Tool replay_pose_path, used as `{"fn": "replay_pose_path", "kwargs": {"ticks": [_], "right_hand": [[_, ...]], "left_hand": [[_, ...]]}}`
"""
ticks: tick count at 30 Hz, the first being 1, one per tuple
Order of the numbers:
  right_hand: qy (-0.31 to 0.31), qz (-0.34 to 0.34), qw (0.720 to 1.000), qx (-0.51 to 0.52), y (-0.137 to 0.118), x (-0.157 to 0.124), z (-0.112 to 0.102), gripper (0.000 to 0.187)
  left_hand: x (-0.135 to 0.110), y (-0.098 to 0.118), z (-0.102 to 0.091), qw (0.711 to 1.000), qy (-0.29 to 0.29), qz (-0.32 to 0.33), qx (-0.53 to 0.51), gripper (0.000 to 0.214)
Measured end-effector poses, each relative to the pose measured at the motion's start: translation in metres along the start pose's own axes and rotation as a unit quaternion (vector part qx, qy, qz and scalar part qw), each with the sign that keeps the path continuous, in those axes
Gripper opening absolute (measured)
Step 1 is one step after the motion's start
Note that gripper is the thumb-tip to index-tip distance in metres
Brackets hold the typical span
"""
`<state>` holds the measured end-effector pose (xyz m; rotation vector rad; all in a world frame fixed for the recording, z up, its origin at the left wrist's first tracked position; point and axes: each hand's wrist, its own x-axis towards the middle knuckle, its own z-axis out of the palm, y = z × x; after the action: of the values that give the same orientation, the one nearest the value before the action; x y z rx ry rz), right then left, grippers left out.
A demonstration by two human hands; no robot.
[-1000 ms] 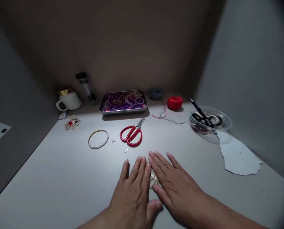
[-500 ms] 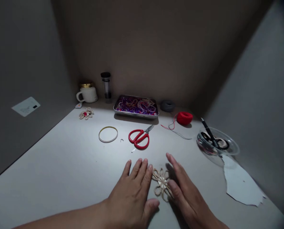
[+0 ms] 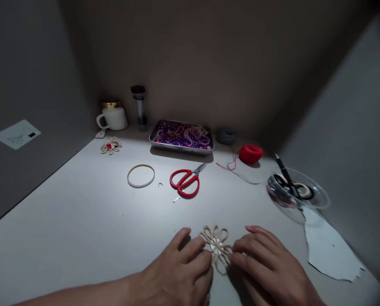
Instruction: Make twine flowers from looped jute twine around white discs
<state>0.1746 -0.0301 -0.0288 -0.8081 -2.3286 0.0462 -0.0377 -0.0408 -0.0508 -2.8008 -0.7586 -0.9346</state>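
Observation:
A small flower made of looped beige twine (image 3: 216,247) lies flat on the grey table (image 3: 81,229) near its front edge. My left hand (image 3: 180,272) rests on the table at the flower's left side, fingers curled, with the fingertips pinching the flower's left loops. On the other side is my right hand (image 3: 269,267), its fingers bent and its fingertips pressed on the right loops. The flower's middle and far loops show between the two hands.
Red scissors (image 3: 185,182) and a thin ring (image 3: 140,175) lie further back. Behind them stand a metal tray of purple beads (image 3: 181,137), red thread spool (image 3: 250,153), grey spool (image 3: 226,135), bottle (image 3: 139,107), white mug (image 3: 112,116) and a second twine flower (image 3: 110,145). A glass bowl (image 3: 298,194) and paper scrap (image 3: 330,250) are at right.
My flat hands covered the flower, then drew apart and uncovered it. Now both hands have slid back toward me and curled their fingers onto the flower's sides.

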Motion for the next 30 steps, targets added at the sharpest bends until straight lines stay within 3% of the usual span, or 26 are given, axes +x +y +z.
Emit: {"fn": "replay_pose_path", "kwargs": {"ticks": [5,9,12,15,20,26,30], "right_hand": [[-0.030,-0.003,1.000,0.003,0.011,-0.007,-0.014,0.023],[0.003,-0.012,0.999,0.032,0.010,-0.010,-0.006,0.023],[0.008,-0.002,0.998,0.060,0.006,-0.013,0.002,0.028],[-0.007,0.026,0.997,0.078,0.003,-0.016,0.004,0.032],[-0.018,0.052,0.995,0.082,0.000,-0.017,0.003,0.035],[-0.024,0.052,0.996,0.065,0.003,-0.009,0.000,0.033],[0.019,0.111,0.992,0.058,0.008,-0.008,0.001,0.033]], "left_hand": [[0.001,-0.005,-0.006,1.000,0.018,0.003,-0.014,0.017],[0.006,-0.008,-0.020,0.994,0.054,-0.084,-0.034,0.018],[0.009,-0.008,-0.027,0.986,0.038,-0.152,-0.055,0.016],[0.012,-0.007,-0.029,0.980,0.019,-0.180,-0.079,0.014],[0.012,-0.006,-0.024,0.980,-0.005,-0.178,-0.093,0.012],[0.013,-0.007,-0.020,0.983,0.006,-0.162,-0.092,0.007],[0.017,-0.006,-0.016,0.981,-0.014,-0.175,-0.085,0.006]]}}
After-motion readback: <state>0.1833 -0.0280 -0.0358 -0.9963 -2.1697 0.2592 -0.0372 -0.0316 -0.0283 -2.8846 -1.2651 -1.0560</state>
